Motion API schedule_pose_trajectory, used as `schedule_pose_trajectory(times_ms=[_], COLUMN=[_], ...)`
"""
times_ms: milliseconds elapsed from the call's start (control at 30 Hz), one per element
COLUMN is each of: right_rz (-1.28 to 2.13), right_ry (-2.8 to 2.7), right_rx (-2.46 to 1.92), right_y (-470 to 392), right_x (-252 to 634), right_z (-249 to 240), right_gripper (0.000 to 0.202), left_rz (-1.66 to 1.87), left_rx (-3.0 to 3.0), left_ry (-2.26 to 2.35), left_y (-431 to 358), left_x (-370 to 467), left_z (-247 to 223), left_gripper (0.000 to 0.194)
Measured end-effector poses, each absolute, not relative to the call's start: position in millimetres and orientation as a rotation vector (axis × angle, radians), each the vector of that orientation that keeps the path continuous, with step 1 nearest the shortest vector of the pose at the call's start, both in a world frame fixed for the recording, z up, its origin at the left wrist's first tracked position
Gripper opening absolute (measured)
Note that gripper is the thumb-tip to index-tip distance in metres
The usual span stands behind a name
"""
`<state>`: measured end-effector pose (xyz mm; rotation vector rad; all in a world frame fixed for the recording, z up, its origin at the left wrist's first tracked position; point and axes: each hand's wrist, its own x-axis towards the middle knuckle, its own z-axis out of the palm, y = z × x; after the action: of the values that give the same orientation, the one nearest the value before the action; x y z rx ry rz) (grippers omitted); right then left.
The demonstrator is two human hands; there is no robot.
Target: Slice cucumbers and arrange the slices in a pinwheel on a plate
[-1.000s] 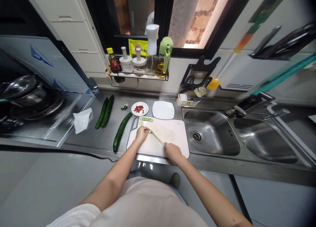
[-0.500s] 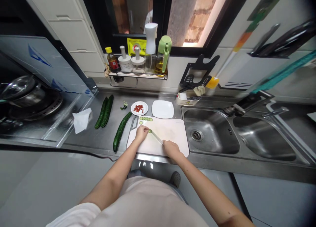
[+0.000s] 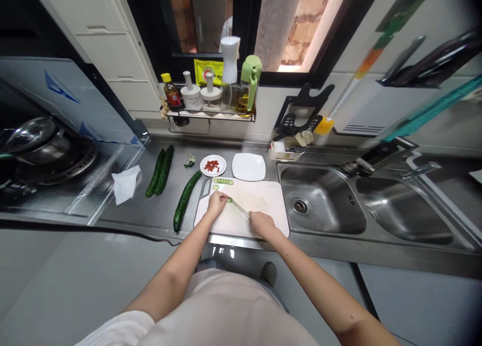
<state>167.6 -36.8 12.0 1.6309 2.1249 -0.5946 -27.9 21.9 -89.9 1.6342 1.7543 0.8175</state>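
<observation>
Over the white cutting board (image 3: pixel 263 195), my left hand (image 3: pixel 217 204) pinches a small round slice of cucumber (image 3: pixel 229 200) at its fingertips. My right hand (image 3: pixel 262 224) is closed around the handle of a knife (image 3: pixel 240 208), whose blade points to the upper left and meets that slice. A row of cucumber slices (image 3: pixel 223 182) overlaps along the board's far left edge, with a single slice (image 3: pixel 216 188) just below it. Left of the board lies a whole cucumber (image 3: pixel 186 201), and two more cucumbers (image 3: pixel 162 170) rest side by side farther left.
Behind the board stand a small plate (image 3: pixel 203 171) of red pieces and a square white plate (image 3: pixel 248 166). Cucumber trimmings (image 3: pixel 190 161) lie nearby. A steel sink (image 3: pixel 324 200) is at the right, a paper towel (image 3: pixel 126 184) at the left. A seasoning rack (image 3: pixel 211 116) hangs above.
Hardly anything differs. Both hands, the knife and the slice stay in nearly the same place, while the whole view has shifted very slightly.
</observation>
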Motion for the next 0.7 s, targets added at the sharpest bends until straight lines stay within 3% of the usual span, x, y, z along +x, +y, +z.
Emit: schedule_pose_trajectory(times_ms=[700], right_rz=[-0.428], right_ry=[2.226], right_rx=[1.512], right_y=[-29], right_x=[181], right_z=[7], right_gripper=[0.033], left_rz=[0.798], left_rx=[1.643], left_ry=[1.767], left_y=[21], left_x=[-28], left_z=[-87], left_gripper=[0.013])
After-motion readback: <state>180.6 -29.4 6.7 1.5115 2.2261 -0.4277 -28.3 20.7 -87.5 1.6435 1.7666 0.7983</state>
